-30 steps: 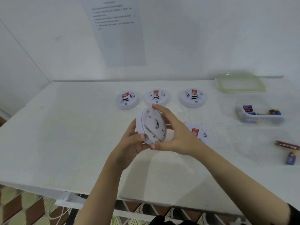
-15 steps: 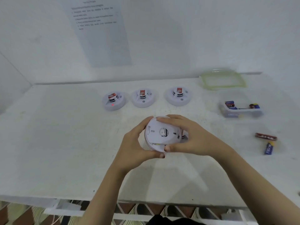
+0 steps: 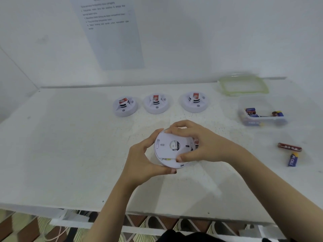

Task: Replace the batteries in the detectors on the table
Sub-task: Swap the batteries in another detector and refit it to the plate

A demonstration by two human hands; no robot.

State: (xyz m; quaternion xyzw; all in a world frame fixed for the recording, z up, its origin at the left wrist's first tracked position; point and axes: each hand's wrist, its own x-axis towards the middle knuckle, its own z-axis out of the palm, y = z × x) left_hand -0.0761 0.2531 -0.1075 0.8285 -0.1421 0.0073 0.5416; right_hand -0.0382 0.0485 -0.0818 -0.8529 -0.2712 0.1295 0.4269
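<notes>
Detector: a round, flat disc of smooth white moulded plastic. It is located at the near middle of the worktop; whether it is lifted or resting there cannot be told. The flat back is turned upward, presumably so that the battery bay can be reached. A round central opening and small slots are seen, and something yellowish shows through a narrow gap at the near edge.

Left grip: clenched round the detector's left rim, thumb under the near edge. The body is judged to be steadied by it.

Right grip: grasping the back plate, fingers curled over the far edge, thumb pressed at the near edge. Twisting or prying of the plate is judged to be in hand.

Row of three further detectors: set face up behind, apart from one another. Each is domed, with a black-banded centre and a red label.

Clear plastic box: placed to the right, with several batteries held inside.

Green-rimmed lid: laid behind the box.

Red battery and blue battery: loose cylinders lying near each other, apart from the box. Whether spent or fresh cannot be told.

Printed sheet: fixed to the wall.
</notes>
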